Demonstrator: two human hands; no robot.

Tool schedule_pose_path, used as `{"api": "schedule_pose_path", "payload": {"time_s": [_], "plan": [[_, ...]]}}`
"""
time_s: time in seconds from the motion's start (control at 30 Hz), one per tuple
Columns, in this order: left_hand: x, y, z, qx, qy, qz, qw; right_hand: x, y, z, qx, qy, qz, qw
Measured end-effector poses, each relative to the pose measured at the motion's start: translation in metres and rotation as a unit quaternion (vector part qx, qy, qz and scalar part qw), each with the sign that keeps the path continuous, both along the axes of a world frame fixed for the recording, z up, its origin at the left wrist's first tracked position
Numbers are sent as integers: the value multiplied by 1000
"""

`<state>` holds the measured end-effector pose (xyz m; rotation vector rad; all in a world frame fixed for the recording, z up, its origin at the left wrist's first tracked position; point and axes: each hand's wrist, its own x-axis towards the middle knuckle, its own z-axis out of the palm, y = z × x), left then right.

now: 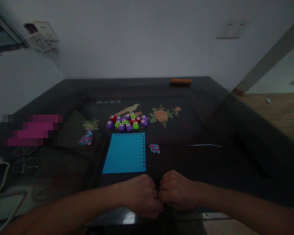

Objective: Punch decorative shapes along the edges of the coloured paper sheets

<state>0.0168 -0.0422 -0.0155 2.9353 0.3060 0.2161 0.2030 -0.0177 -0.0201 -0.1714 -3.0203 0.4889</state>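
Observation:
Both my hands are closed into fists near the front edge of the dark table, knuckles almost touching. No object shows in my left hand (145, 195) or my right hand (175, 191); their palms are hidden. Just beyond them lies a blue sheet of paper (126, 153), with a row of small reddish dots along its top and right edges. A little heap of pink, blue and white bits (154, 148) sits right of the sheet, and a larger heap (86, 137) lies to its left. Behind the paper stand several small purple, green and red one-eyed figures (129, 123).
The glossy table (198, 156) has a printed bird and flower. An orange-brown stick-like object (181, 81) lies at its back edge. A blurred-out pink thing (34, 130) and cables (24, 160) are at the left. Wall sockets (232, 28) are above.

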Motion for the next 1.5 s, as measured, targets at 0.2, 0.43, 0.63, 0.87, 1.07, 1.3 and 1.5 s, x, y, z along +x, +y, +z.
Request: {"api": "schedule_pose_path", "payload": {"time_s": [0.2,0.43,0.63,0.87,1.07,1.3,1.5], "plan": [[1,0,1,8,5,0,1000,0,-1,-1,8,9,-2,1000],[0,1,-2,-1,-8,-9,1000,0,-1,-2,9,11,3,1000],[0,0,0,10,1,3,1000,0,0,0,13,0,2,1000],[0,0,0,5,7,-5,1000,0,0,-1,6,-5,-1,1000],[1,1,4,3,18,-6,1000,0,0,-1,5,2,0,1000],[2,1,4,4,33,-7,999,0,0,-1,6,5,-1,1000],[2,2,5,6,29,-10,1000,0,0,1,-1,-5,2,1000]]}}
